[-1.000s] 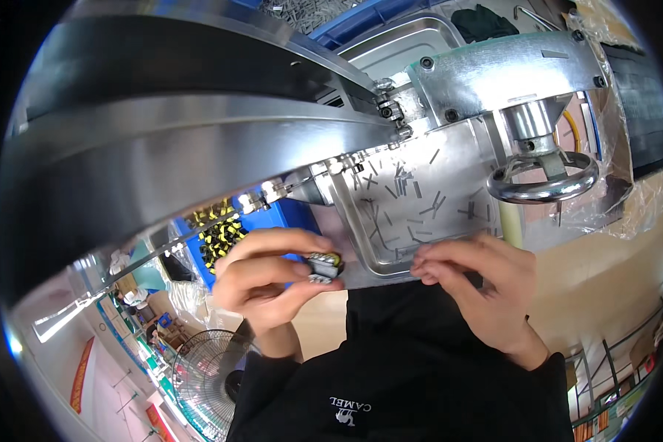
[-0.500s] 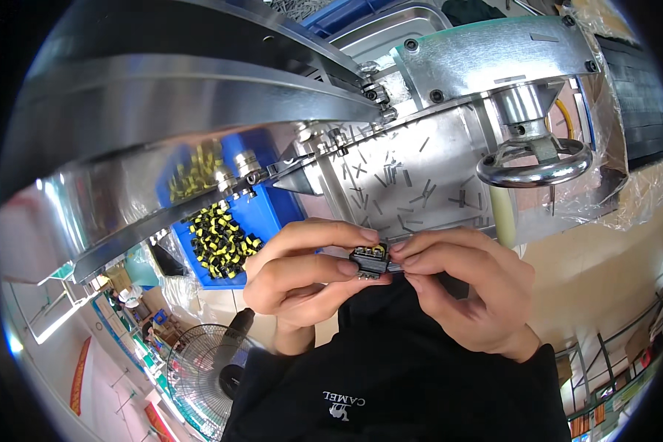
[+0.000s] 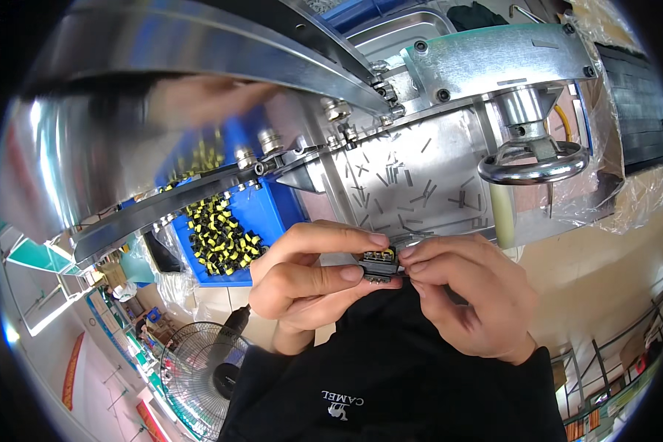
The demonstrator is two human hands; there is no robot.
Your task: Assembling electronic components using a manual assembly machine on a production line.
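Both hands raised in front of the torso, close to the near edge of the metal tray (image 3: 449,162). Left hand (image 3: 302,283) grasps a small black-and-yellow component (image 3: 380,264), fingers above and at its left side, thumb beneath; a row of metallic bits shows along its lower edge. Right hand (image 3: 475,295) pinches at the component's right end, fingertips closed on a thin grey strip (image 3: 401,270), mostly hidden by them. Component sits between the two hands, just off the tray's near rim, above the dark clothing. In the tray, many loose grey strips (image 3: 393,174), scattered at all angles, some crossing. Left of it, a blue bin (image 3: 272,214) with a heap of black-and-yellow pieces (image 3: 225,239). Over the tray's far right, a metal machine block (image 3: 497,62) with bolts at its corners; below it a bright handwheel (image 3: 534,175). Long polished metal guard (image 3: 147,155) fills the upper left, mirroring blue and yellow. Writing: black shirt (image 3: 420,361) bears light lettering and a small emblem (image 3: 337,409), both upside down in this view. Red banner (image 3: 72,368) on the wall at lower left; any characters on it too small to read. Caged fan (image 3: 199,379) stands below the bin in view.
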